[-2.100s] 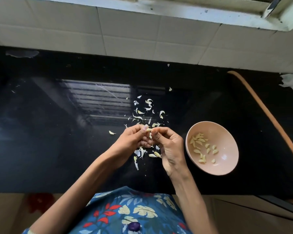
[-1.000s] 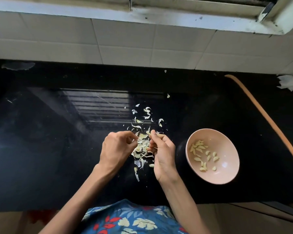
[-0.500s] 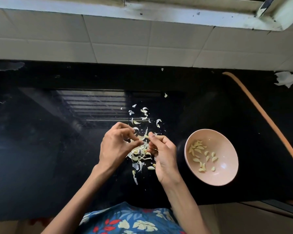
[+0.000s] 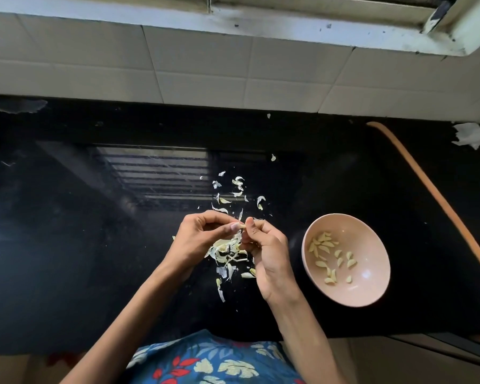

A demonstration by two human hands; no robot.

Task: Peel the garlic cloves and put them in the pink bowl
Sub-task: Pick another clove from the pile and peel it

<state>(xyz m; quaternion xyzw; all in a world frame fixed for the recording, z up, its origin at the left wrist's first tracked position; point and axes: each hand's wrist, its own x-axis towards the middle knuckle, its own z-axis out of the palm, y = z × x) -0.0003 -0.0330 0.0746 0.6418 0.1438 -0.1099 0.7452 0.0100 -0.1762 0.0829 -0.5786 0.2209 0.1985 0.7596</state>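
Peeling is in hand: left hand (image 4: 203, 239) and right hand (image 4: 266, 250) pinch one garlic clove (image 4: 242, 225) between them, which next needs its skin stripped and a drop into the pink bowl (image 4: 372, 295).

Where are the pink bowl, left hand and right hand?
pink bowl (image 4: 370, 245): head view, bare inner wall.
left hand (image 4: 197, 239): head view, its middle.
right hand (image 4: 269, 253): head view, its middle.

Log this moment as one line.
left hand and right hand pinch garlic clove | pink bowl holds peeled cloves | skins on counter
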